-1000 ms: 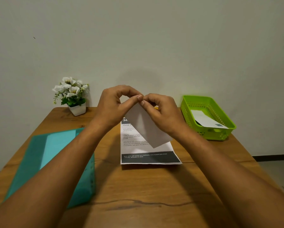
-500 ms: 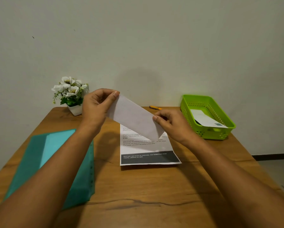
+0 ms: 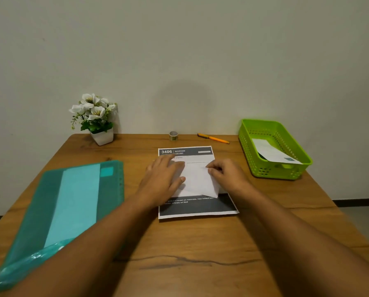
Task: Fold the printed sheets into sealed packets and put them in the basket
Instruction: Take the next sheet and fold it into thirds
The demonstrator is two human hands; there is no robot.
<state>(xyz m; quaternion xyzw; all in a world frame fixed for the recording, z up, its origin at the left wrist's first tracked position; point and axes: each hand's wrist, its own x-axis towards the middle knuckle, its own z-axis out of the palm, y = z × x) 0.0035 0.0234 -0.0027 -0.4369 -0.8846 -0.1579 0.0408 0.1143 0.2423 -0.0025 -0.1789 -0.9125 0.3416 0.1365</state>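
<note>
1. Counted one finished packet (image 3: 272, 154) already lying in the green basket (image 3: 250, 156), at the right rear of the table (image 3: 200, 254); one done at least.
2. Found a second in progress: folded sheet (image 3: 197, 179), blank side up, lying mid-table on top of a flat printed sheet (image 3: 197, 207); no tape seen on it, so judged not yet sealed.
3. Noted left hand (image 3: 163, 182) spread flat, fingers straight, pressing the folded sheet's left part; right hand (image 3: 225, 174) curled, pinching its right edge.
4. Reckoned what is left: sharpen the crease, seal it — tape roll (image 3: 173, 136) standing untouched near the wall, pen (image 3: 213, 138) beside it — drop it in the basket, then fold the printed sheet underneath.
5. Compared with half a second ago: then held up slanted in the air between both hands; now brought down onto the printed sheet, left hand gone from gripping an end to pressing flat. Basket and its packet unchanged.
</note>
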